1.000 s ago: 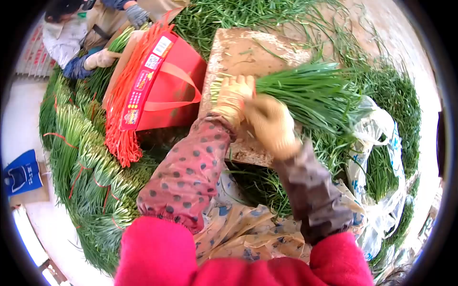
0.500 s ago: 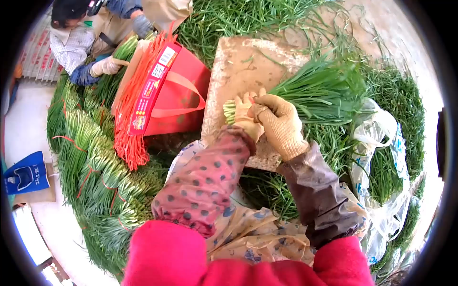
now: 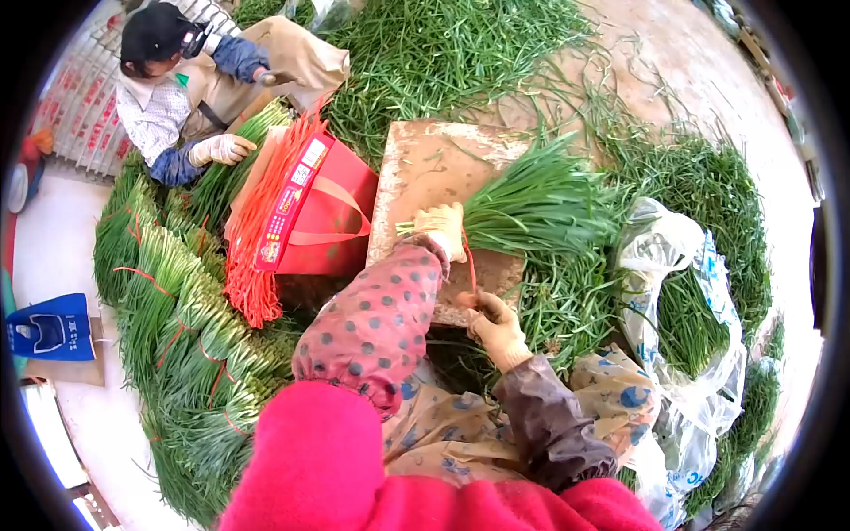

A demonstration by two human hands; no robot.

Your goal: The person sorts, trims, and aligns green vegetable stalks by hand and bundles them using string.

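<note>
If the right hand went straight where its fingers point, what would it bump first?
Probably the spotted sleeve on the left arm, near the cuff. The right hand points up and left toward it, but its height above the board is hard to tell.

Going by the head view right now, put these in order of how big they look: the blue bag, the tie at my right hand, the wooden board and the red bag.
Largest to smallest:
Wooden board, by its outline, though greens partly cover it
Red bag
Blue bag
Red tie
</note>
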